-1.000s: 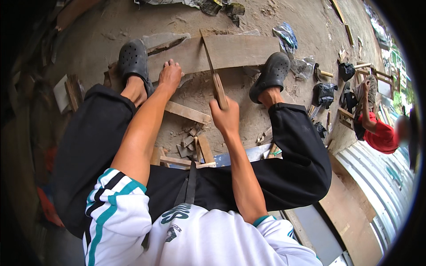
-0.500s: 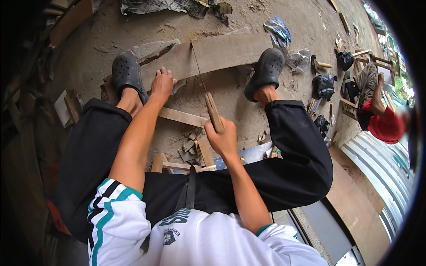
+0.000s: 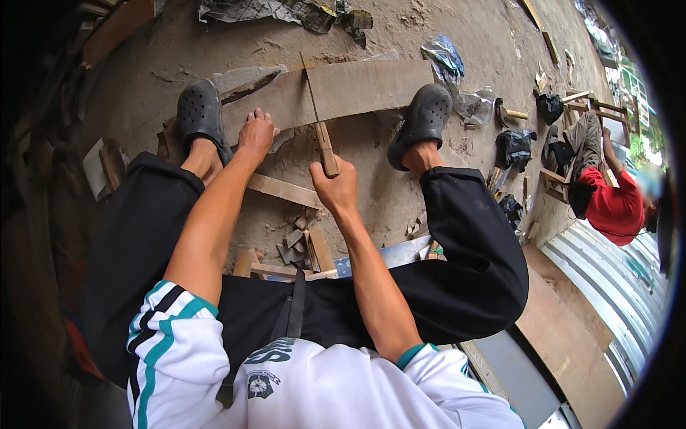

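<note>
A handsaw (image 3: 326, 151) with a wooden handle is gripped in my right hand (image 3: 336, 186), its fingers closed round the handle. The thin blade lies across a long wooden board (image 3: 379, 84), and its tip sticks out past the board's far edge. My left hand (image 3: 257, 134) lies on the board's near edge, left of the blade, with its fingers stretched forward. My feet, in dark clogs, are at the two ends of the board: the left clog (image 3: 201, 114) and the right clog (image 3: 426, 118).
Wood offcuts (image 3: 307, 247) lie on the dirt floor between my legs, by a narrow wooden strip (image 3: 286, 190). To the right are a hammer (image 3: 511, 113), a black plastic bag (image 3: 516, 148) and crumpled plastic (image 3: 446, 57). Farther right sits a person in a red shirt (image 3: 613, 207).
My right hand has moved the saw forward, away from me. The blade tip now reaches beyond the board's far edge. My left hand stays at the same spot on the board.
</note>
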Available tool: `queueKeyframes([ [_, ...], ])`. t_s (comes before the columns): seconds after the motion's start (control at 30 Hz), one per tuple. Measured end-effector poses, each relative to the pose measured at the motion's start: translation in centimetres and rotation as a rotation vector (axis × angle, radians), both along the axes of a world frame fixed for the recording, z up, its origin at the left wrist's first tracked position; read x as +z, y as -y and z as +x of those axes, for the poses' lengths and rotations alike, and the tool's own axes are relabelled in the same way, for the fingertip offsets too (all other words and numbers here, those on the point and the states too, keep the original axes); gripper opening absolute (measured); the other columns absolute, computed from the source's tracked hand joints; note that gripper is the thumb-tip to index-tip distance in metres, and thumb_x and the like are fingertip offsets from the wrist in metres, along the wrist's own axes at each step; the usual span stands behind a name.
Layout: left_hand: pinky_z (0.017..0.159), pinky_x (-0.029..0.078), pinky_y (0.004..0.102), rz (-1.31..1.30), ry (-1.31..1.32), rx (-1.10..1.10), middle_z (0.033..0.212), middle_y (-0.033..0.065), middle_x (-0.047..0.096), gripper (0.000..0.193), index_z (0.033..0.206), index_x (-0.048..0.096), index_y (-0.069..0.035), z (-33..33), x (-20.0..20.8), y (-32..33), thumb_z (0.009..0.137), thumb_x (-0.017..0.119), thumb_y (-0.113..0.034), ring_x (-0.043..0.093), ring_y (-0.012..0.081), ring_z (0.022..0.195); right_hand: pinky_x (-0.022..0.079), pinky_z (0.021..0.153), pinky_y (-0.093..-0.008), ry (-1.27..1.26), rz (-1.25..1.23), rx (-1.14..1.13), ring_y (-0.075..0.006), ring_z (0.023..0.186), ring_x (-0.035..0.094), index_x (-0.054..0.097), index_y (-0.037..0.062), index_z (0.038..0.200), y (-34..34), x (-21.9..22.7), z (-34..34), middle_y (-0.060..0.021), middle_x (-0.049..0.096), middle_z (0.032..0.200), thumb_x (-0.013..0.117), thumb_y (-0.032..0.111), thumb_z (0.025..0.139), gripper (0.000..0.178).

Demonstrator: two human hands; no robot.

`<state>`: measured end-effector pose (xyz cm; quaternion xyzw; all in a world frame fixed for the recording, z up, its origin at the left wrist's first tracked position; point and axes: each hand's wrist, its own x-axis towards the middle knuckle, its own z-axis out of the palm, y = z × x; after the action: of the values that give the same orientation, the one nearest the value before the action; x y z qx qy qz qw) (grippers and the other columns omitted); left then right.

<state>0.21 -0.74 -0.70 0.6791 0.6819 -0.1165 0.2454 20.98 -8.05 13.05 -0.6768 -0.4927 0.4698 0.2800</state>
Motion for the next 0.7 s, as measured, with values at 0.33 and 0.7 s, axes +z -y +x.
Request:
queueKeyframes([
  [0.33, 0.1, 0.049, 0.0447, 0.06, 0.014, -0.043, 0.139, 0.0327, 0.046, 0.057, 0.129, 0.054, 0.008, 0.6, 0.3, -0.2, 0.091, 0.064, -0.033, 0.05, 0.0459, 0.126, 0.042, 0.051, -0.0382, -0.019, 0.03, -0.024, -0.0188, 0.048, 0.05, 0.056, -0.0019, 0.069, -1.0, -3.9, 0.2, -0.0172, 0.05, 0.056, 0.064, 0.017, 0.081, 0.023],
  [0.7, 0.098, 0.051, 0.0429, 0.039, 0.05, -0.018, 0.14, 0.0318, 0.046, 0.055, 0.127, 0.056, 0.009, 0.6, 1.2, -0.4, 0.09, 0.067, -0.029, 0.048, 0.0461, 0.127, 0.044, 0.051, -0.0383, -0.007, 0.043, -0.018, -0.0208, 0.048, 0.057, 0.06, -0.0005, 0.07, -0.3, -6.0, 0.4, -0.0172, 0.053, 0.055, 0.065, 0.015, 0.081, 0.02],
])
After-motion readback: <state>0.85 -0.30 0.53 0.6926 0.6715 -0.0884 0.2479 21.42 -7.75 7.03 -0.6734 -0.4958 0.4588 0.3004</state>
